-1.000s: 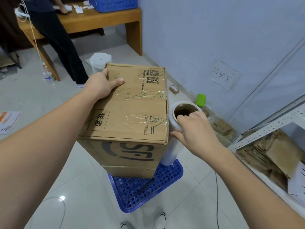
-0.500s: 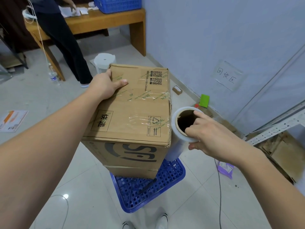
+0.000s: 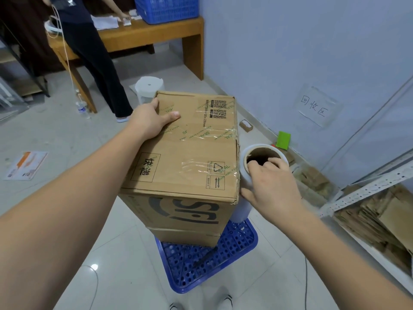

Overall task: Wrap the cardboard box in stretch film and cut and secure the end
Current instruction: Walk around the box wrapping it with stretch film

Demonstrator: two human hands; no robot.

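Cardboard scraps [image 3: 377, 222] beside box [image 3: 190, 153]; hands occupied.

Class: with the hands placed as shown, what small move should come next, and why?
Probably carry the roll round the box's near corner: the right hand grips its core beside the box, and the left hand steadies the top.

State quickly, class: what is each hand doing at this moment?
Left hand: open, resting flat on the cardboard box.
Right hand: gripping the stretch film roll, fingers hooked into its core.
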